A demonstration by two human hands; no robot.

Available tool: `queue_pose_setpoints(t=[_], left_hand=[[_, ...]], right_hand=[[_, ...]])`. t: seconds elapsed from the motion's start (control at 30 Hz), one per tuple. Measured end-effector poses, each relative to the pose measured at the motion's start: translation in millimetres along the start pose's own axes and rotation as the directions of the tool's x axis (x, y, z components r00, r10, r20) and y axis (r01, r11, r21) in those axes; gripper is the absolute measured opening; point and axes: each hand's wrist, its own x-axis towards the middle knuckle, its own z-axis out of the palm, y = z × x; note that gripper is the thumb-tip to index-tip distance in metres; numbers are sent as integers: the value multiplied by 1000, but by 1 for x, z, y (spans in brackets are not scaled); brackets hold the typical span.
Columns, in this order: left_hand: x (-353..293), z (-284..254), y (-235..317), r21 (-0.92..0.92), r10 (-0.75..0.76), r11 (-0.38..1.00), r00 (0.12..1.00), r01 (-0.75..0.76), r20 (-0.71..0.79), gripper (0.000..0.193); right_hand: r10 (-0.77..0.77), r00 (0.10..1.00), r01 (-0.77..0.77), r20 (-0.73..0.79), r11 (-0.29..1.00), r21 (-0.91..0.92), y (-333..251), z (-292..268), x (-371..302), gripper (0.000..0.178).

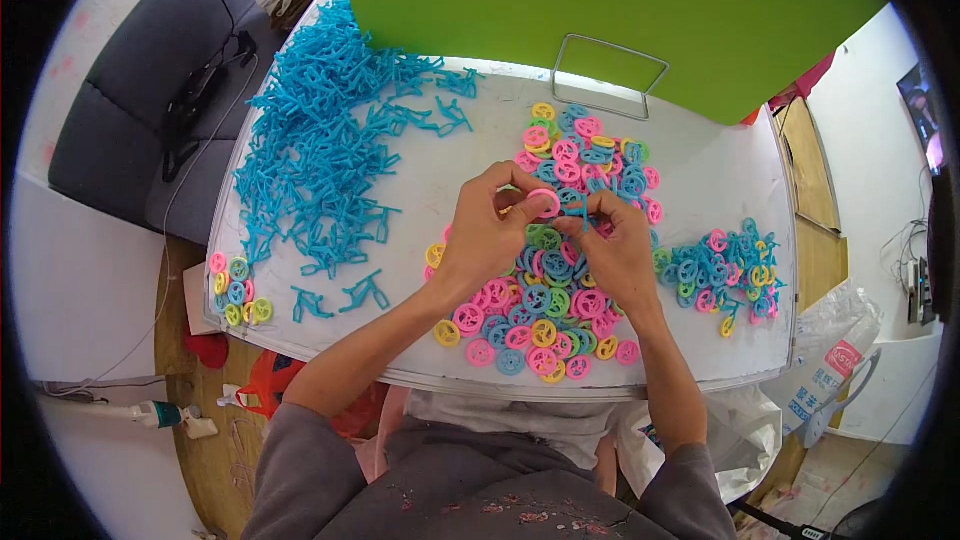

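Observation:
Over the middle of the white table (pixel 430 180), my two hands meet above a heap of small spoked plastic wheels (pixel 540 330) in pink, blue, yellow and green. My left hand (pixel 490 230) pinches a pink wheel (pixel 546 202) between thumb and fingers. In my right hand (pixel 622 255), a blue forked plastic piece (pixel 584 212) is gripped close beside that wheel; whether the two touch I cannot tell. A big pile of loose blue forked pieces (pixel 320 140) covers the table's left side. To the right lies a smaller pile of wheels with blue pieces among them (pixel 720 270).
Several wheels (pixel 240 292) lie at the table's left front corner. A large green panel (pixel 600 0) rises at the back, with a bent wire frame (pixel 610 98) at its foot. Plastic bags (pixel 830 350) hang by the right edge; a grey sofa (pixel 130 120) stands left.

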Motion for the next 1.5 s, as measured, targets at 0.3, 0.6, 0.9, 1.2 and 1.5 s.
queue_pose_setpoints(t=[0.3, 0.6, 0.9, 1.2, 1.5], left_hand=[[-3, 7, -11, 161, 285, 948, 958, -276, -40, 8], [-3, 4, 5, 0, 40, 999, 999, -40, -4, 13], [0, -2, 4, -17, 117, 993, 993, -117, 2, 21], [-1, 1, 6, 39, 94, 995, 996, -94, 12, 21], [-2, -1, -6, -259, -98, 958, 988, 126, 121, 21]], right_hand=[[6, 998, -4, 58, 999, -32, 0, -5, 1, 11], [51, 994, -48, 92, 998, -33, -2, -6, 1, 16], [-181, 975, 181, -130, 983, -12, -12, 0, -3, 40], [-305, 947, 291, -103, 948, -127, -2, -7, 1, 24], [-159, 977, 172, -144, 982, 82, -3, 5, -1, 20]])
